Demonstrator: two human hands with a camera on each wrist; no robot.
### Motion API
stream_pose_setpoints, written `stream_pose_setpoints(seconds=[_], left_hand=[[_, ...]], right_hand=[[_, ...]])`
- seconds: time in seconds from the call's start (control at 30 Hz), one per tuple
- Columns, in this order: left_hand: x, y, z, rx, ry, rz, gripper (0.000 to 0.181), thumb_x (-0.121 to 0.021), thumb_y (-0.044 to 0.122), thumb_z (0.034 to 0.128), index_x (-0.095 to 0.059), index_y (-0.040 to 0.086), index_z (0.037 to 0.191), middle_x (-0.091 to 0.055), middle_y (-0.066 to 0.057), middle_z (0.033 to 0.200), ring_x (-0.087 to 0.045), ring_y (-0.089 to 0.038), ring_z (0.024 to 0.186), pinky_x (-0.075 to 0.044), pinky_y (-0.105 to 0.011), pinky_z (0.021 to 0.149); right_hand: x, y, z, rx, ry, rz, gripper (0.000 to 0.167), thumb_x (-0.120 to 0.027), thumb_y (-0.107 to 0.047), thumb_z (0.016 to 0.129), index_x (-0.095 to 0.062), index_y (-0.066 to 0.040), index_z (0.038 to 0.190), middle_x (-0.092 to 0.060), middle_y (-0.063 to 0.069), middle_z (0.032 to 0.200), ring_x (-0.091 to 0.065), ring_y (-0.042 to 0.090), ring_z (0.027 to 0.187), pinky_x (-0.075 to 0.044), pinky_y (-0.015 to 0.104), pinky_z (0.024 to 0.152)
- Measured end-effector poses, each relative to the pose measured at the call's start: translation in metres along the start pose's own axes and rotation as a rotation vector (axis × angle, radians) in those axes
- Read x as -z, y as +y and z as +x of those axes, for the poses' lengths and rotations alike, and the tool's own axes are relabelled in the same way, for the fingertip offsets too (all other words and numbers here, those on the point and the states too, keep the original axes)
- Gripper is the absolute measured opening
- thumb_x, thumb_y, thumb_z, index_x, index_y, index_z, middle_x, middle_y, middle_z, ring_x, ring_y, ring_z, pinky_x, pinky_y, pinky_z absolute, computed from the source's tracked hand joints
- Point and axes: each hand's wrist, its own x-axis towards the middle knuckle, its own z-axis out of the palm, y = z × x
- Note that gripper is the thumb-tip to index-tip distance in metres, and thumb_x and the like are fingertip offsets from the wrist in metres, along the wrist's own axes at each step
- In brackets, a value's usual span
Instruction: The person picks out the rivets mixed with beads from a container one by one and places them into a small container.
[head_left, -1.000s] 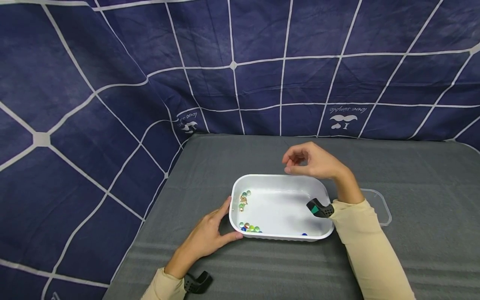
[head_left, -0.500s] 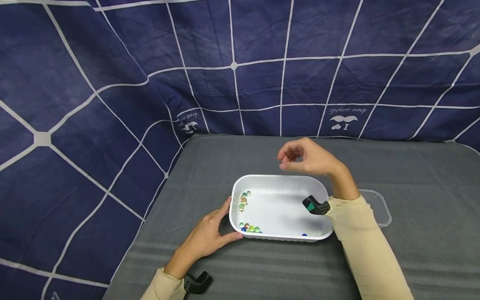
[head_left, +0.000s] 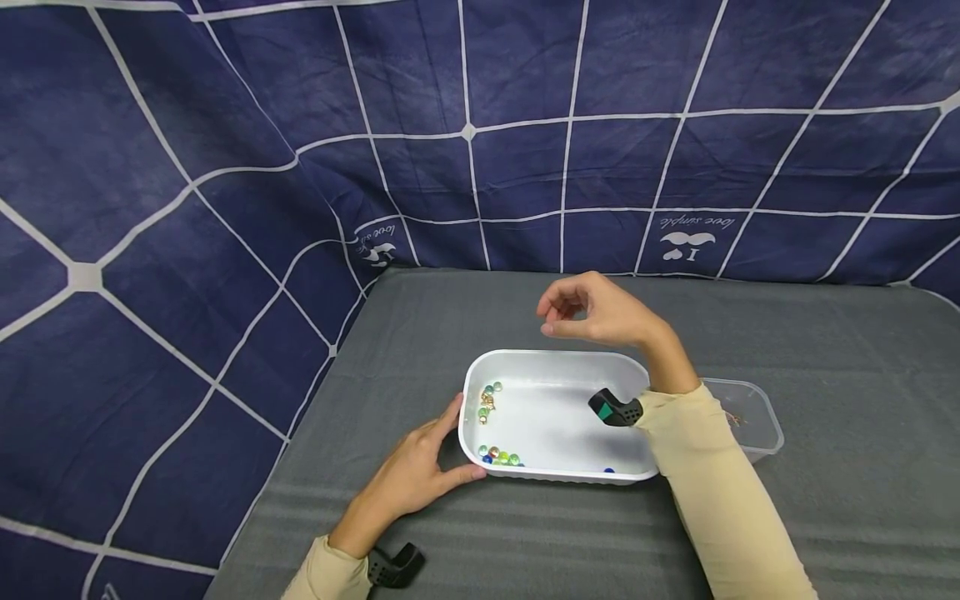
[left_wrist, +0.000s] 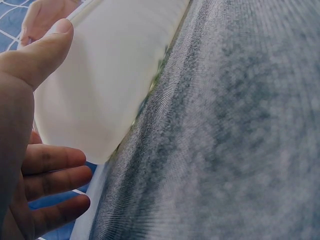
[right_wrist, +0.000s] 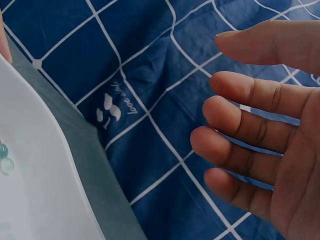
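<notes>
Partway along, I'd judge: marbles (head_left: 513, 459) and gold pieces (head_left: 487, 402) bunched at left end of white tray (head_left: 555, 412); lone blue marble (head_left: 609, 470) not among them, by near wall. Clear container (head_left: 772, 425) at right, contents too small to name. Left hand (head_left: 408, 471), fingers extended, thumb touching tray, nearest bunched marbles. Right hand (head_left: 603, 312) loose, grasping nothing, raised beyond far rim, well apart from marbles.
</notes>
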Motion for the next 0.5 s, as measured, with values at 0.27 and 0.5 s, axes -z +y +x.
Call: stream_pose_setpoints(seconds=[0.27, 0.5], left_hand=[[-0.003, -0.001, -0.001, -0.002, -0.009, 0.015, 0.099, -0.080, 0.049, 0.0795, -0.034, -0.001, 0.152, -0.056, -0.020, 0.137, -0.057, -0.031, 0.122, -0.049, -0.046, 0.096], [0.001, 0.001, -0.001, -0.009, -0.010, 0.015, 0.100, -0.081, 0.046, 0.0793, -0.033, -0.003, 0.151, -0.056, -0.023, 0.136, -0.058, -0.031, 0.122, -0.049, -0.045, 0.096]], right_hand=[[-0.013, 0.001, 0.010, 0.026, 0.026, 0.056, 0.012, -0.074, -0.002, 0.086, -0.069, 0.002, 0.096, -0.065, 0.006, 0.081, -0.062, 0.020, 0.075, -0.055, 0.031, 0.073], [-0.031, 0.011, 0.017, 0.069, 0.061, 0.099, 0.013, -0.073, 0.000, 0.084, -0.069, 0.003, 0.096, -0.066, 0.004, 0.079, -0.062, 0.018, 0.073, -0.055, 0.031, 0.072]])
